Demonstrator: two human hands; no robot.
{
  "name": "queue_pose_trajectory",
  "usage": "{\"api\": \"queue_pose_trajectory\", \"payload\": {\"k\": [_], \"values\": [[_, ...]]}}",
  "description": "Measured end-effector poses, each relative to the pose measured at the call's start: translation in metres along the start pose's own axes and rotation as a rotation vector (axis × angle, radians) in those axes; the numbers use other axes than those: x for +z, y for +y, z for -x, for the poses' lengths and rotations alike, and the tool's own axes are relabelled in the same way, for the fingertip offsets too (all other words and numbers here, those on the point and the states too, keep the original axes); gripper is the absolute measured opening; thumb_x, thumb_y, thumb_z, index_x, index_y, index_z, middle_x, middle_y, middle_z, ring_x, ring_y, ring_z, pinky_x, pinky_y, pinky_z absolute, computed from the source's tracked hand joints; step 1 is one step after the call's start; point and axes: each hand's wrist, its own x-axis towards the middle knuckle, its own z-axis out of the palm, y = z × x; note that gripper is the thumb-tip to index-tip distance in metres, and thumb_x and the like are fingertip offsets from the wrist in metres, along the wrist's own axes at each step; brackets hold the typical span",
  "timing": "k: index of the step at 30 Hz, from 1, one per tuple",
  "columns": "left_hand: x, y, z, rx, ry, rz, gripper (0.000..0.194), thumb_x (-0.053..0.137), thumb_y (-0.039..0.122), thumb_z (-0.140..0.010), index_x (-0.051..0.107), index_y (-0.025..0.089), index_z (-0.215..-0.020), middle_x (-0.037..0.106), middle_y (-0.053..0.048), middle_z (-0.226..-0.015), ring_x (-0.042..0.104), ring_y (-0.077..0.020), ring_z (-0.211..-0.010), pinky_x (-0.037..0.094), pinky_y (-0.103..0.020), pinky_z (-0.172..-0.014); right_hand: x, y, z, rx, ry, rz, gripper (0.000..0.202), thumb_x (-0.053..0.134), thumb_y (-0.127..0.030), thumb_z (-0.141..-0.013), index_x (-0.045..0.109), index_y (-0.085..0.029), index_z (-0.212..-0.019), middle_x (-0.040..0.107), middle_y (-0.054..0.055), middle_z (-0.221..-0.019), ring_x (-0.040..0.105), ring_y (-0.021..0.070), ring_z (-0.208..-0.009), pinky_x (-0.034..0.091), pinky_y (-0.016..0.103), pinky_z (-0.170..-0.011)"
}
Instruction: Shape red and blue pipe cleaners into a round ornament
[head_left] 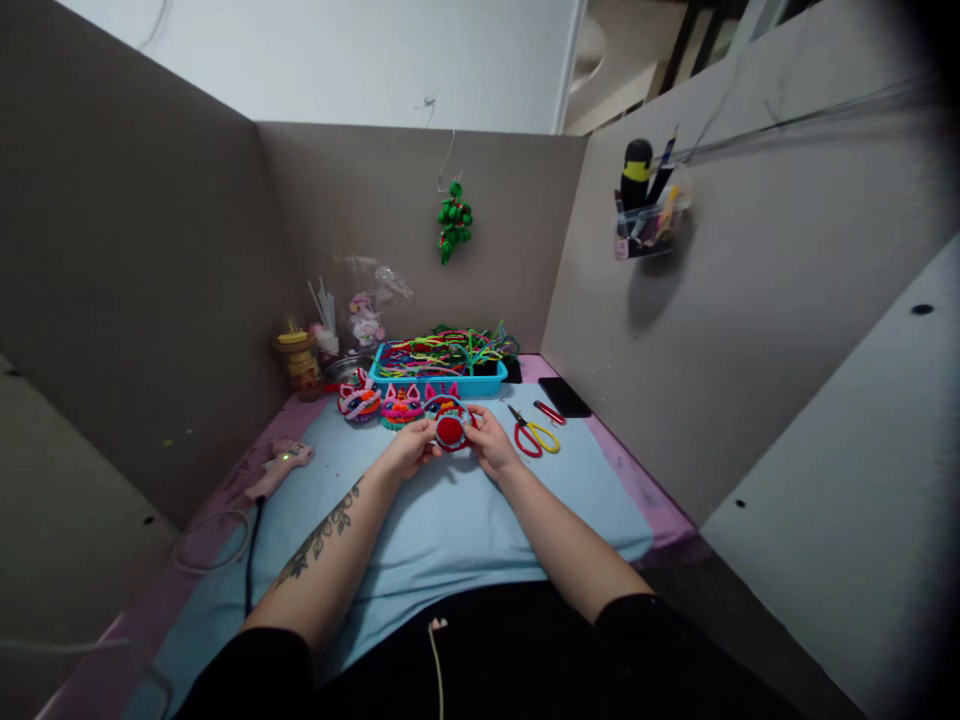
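Observation:
Between my two hands, above the blue cloth, is a round red piece (450,431) with a light blue ring around it. My left hand (411,447) pinches its left edge, and my right hand (489,442) grips the right edge. Just behind stand colourful fuzzy figures with pointed ears: one at the left (360,398), one in the middle (402,405), and a third (441,393) partly hidden by the held piece. Scissors (534,434) with red and yellow handles lie open to the right of my right hand.
A blue tray (439,386) of coloured fuzzy stems stands at the back. A pink glue gun (281,466) with a cord lies left. Phone (564,397) and small red tool (550,412) lie right. Grey partitions surround the table; a green bundle (454,222) hangs behind.

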Motion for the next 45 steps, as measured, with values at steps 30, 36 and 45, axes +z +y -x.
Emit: {"api": "queue_pose_trajectory", "payload": {"k": [30, 36, 45], "values": [[-0.012, 0.017, 0.008, 0.008, -0.108, 0.098, 0.046, 0.077, 0.034, -0.06, 0.058, 0.015, -0.098, 0.046, 0.006, -0.057, 0.023, 0.0003, -0.038, 0.008, -0.018, -0.04, -0.022, 0.002, -0.011, -0.265, 0.251, 0.497, 0.031, 0.061, -0.029, -0.064, 0.057, -0.02, -0.094, 0.052, -0.005, -0.064, 0.048, 0.0111, -0.059, 0.041, 0.024, -0.059], [-0.011, 0.024, 0.017, -0.082, -0.218, 0.071, 0.045, 0.078, 0.03, -0.059, 0.057, 0.013, -0.095, 0.042, 0.007, -0.056, 0.023, 0.001, -0.038, 0.007, -0.018, -0.04, -0.017, 0.002, -0.007, -0.361, 0.273, 0.735, 0.027, 0.054, -0.025, -0.065, 0.062, -0.018, -0.09, 0.057, -0.001, -0.068, 0.053, 0.0151, -0.064, 0.046, 0.029, -0.065], [-0.018, 0.017, 0.009, -0.082, -0.112, -0.041, 0.043, 0.078, 0.035, -0.06, 0.056, 0.014, -0.091, 0.038, 0.009, -0.048, 0.025, -0.0014, -0.037, 0.008, -0.019, -0.04, -0.022, -0.004, -0.005, -0.521, 0.396, 0.84, 0.018, 0.053, -0.026, -0.074, 0.064, -0.016, -0.084, 0.063, 0.006, -0.081, 0.058, 0.0175, -0.073, 0.047, 0.03, -0.068]]}}
